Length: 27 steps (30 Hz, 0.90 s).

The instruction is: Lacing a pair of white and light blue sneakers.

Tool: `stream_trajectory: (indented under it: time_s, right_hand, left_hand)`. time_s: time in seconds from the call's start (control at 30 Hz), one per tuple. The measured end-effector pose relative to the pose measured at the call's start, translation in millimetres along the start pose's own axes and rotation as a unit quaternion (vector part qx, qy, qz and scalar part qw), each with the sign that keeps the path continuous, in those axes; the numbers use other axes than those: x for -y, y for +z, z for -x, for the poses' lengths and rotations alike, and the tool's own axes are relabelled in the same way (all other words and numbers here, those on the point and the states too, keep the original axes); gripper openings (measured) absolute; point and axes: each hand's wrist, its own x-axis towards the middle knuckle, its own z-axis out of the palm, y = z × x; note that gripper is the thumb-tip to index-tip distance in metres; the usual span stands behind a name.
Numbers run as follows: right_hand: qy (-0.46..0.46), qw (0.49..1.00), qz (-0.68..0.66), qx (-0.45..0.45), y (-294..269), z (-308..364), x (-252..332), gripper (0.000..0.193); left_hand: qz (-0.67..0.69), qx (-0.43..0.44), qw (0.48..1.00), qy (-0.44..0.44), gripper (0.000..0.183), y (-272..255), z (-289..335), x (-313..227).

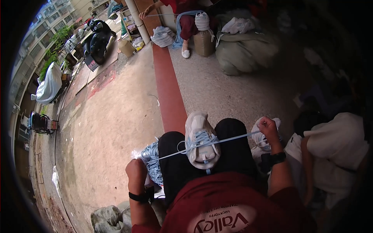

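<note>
A white sneaker (198, 121) rests between my knees, its tongue area threaded with light blue lacing. From it a light blue shoelace (240, 136) runs out tight to both sides. My left hand (136, 170), closed in a fist, pinches one end beside my left knee. Above my right knee, my right hand (269, 129) is closed on the other end, raised higher than the left. A bundle of light blue shoelaces (154, 167) hangs by my left thigh, next to my left hand. More white shoes (256, 152) lie beyond my right thigh, partly behind my right arm.
Across from me, a seated person's hand (143, 14) pulls a lace near a shoe (202, 21) on a brown container (204, 43). A stack of white shoes (162, 37) and a big sack (248, 52) flank them. Another person (336, 141) bends at my right. A scooter (97, 44) stands far left.
</note>
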Motion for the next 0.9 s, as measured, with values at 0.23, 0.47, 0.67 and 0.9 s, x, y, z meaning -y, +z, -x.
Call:
stream_trajectory:
  time_s: [0.23,0.47,0.67,0.9]
  right_hand:
    - [-0.19,0.923,0.299,0.147,4.7,2.9,-9.3,0.009]
    - [-0.131,0.937,0.3,-0.118,-30.7,-14.0,-29.8,0.009]
    - [-0.049,0.889,0.443,-0.102,-23.2,-13.3,-45.2,0.005]
    - [-0.053,0.889,0.438,-0.124,-14.3,-12.8,-36.3,0.014]
  left_hand:
    - [0.111,-0.012,0.993,0.026,0.013,42.5,18.1,33.2]
    - [0.118,-0.01,0.98,-0.162,0.002,37.7,23.0,84.6]
    - [0.106,0.015,0.982,-0.155,0.005,50.1,39.6,93.6]
    - [0.715,0.278,0.641,-0.018,0.013,15.2,23.0,10.5]
